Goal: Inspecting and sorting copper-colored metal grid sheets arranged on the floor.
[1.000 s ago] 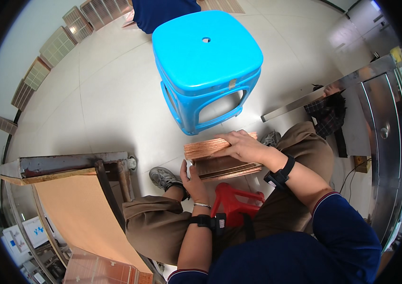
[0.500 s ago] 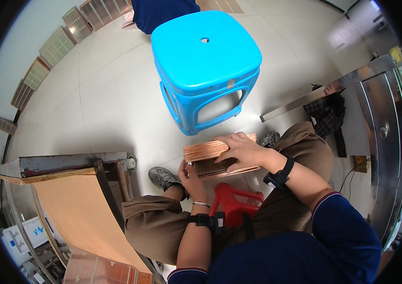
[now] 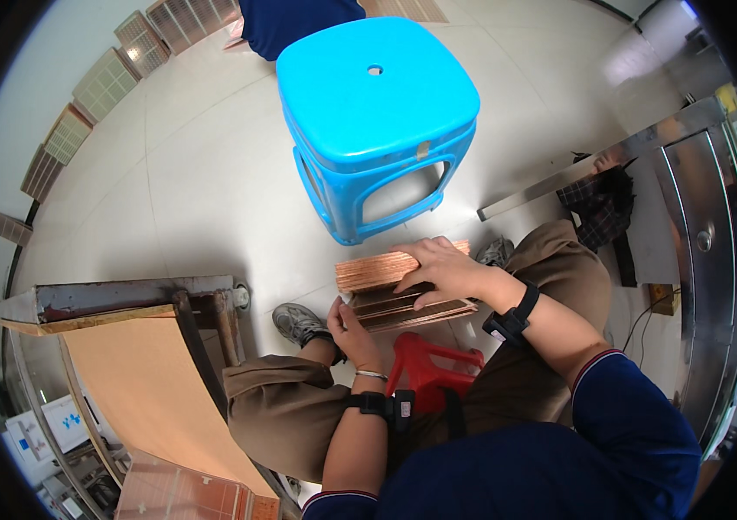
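Note:
A stack of thin copper-coloured boards (image 3: 370, 274) stands on edge between my hands, above a red plastic stool (image 3: 420, 373). Its far part is packed tight, while several nearer boards lean apart with dark gaps between them. My right hand (image 3: 453, 272) reaches over the stack from the right, fingers bent across the top edges and thumb on the nearer boards. At the left end, my left hand (image 3: 354, 335) has its fingertips closed on the boards' near corner; a small whitish bit shows at those fingertips. What bears the stack's weight is hidden.
A blue stool (image 3: 377, 104) stands just beyond the boards. To the left is a metal-framed bench with a tan sheet (image 3: 139, 373); to the right, a metal cabinet (image 3: 698, 217). Panels (image 3: 107, 87) lean along the far-left wall. Another person's dark-blue clothing (image 3: 299, 26) shows behind the stool.
The nearer boards have spread apart, so more separate edges and gaps show below my right hand. Its fingers have shifted slightly; my left hand stays at the left end.

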Available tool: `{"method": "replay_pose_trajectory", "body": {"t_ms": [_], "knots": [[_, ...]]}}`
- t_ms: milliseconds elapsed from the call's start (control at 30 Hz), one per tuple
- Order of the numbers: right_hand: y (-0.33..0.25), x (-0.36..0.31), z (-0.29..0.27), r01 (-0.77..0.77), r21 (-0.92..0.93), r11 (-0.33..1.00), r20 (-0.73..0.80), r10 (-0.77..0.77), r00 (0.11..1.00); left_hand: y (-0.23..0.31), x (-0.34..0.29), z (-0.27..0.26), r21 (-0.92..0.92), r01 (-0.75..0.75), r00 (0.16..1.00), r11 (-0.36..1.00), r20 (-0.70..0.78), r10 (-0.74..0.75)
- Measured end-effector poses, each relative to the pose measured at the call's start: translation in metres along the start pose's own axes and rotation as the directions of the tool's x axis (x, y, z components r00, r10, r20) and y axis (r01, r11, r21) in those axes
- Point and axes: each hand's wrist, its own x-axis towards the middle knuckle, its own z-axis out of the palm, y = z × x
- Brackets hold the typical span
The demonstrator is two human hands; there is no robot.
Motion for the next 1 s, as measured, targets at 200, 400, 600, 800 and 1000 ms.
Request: {"method": "replay_pose_trajectory", "body": {"t_ms": [200, 400, 600, 800, 1000], "knots": [[-0.0049, 0.0003, -0.0062, -0.007, 0.002, 1.0, 0.018, 0.006, 1.0, -0.0001, 0.0036, 0.0002, -0.028, 0.021, 1.0, 0.999, 0.021, -0.021], [-0.0037, -0.0007, -0.0038, -0.015, -0.016, 1.0, 0.046, 0.015, 0.999, 0.0001, 0.0032, 0.0019, -0.032, 0.036, 0.999, 0.999, 0.025, -0.035], [-0.0053, -0.0003, -0.0034, -0.028, -0.01, 1.0, 0.052, 0.029, 0.998, -0.0013, 0.0037, 0.001, -0.032, 0.02, 0.999, 0.999, 0.03, -0.019], [-0.0035, 0.0004, -0.0017, -0.025, -0.019, 1.0, 0.05, 0.026, 0.998, 0.0022, 0.003, 0.0022, -0.049, 0.028, 0.999, 0.998, 0.03, -0.027], [-0.0056, 0.0007, -0.0042, -0.036, -0.009, 0.999, 0.065, 0.037, 0.997, 0.0028, 0.0037, 0.0017, -0.039, 0.031, 0.999, 0.999, 0.039, -0.03]]}}
